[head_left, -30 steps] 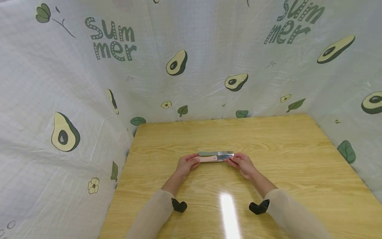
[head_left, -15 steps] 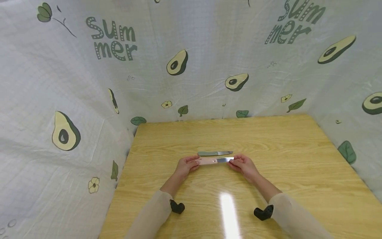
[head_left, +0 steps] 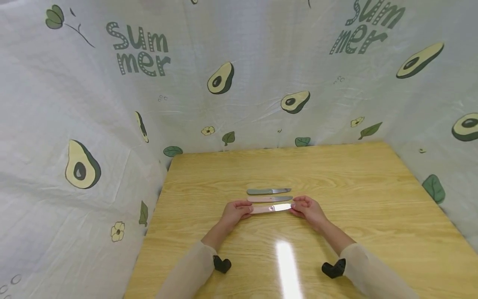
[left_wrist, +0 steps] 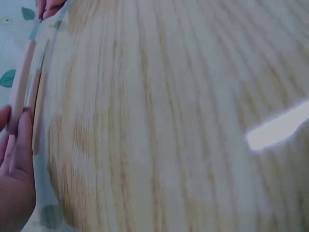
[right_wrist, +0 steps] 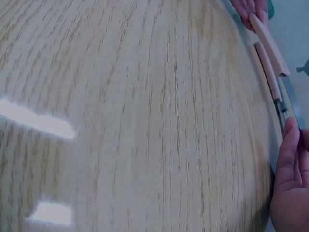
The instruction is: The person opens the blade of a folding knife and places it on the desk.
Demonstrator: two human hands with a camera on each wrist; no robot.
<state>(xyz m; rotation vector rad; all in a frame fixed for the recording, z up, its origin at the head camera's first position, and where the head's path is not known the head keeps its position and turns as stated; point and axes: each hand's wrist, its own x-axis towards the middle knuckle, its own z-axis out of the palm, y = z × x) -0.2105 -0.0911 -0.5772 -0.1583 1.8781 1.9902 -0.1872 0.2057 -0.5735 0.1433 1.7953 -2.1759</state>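
Observation:
Both hands hold one pink-handled knife (head_left: pixel 262 209) level above the table. My left hand (head_left: pixel 236 212) pinches the end of its handle (left_wrist: pixel 21 84). The blade tip is between the thumb and fingers of my right hand (head_left: pixel 308 209), and the blade (head_left: pixel 282 207) shines brightly. Just beyond lies a second pink-handled knife (head_left: pixel 260 199), parallel to the first. Farther back a green-handled knife (head_left: pixel 259 192) lies the same way, its blade to the right. In the right wrist view, the right hand (right_wrist: pixel 293 179) is at the edge, partly cut off.
The wooden table (head_left: pixel 336 178) extends around the hands, with a bright light reflection (head_left: pixel 287 265) near the front. A white curtain (head_left: pixel 257 50) printed with avocados surrounds its back and sides. Black wrist mounts (head_left: pixel 222 264) sit on both sleeves.
Both hands have drawn nearer to the person with the pink-handled knife. A second pink-handled knife now shows separately between it and the green-handled one, which stays in place.

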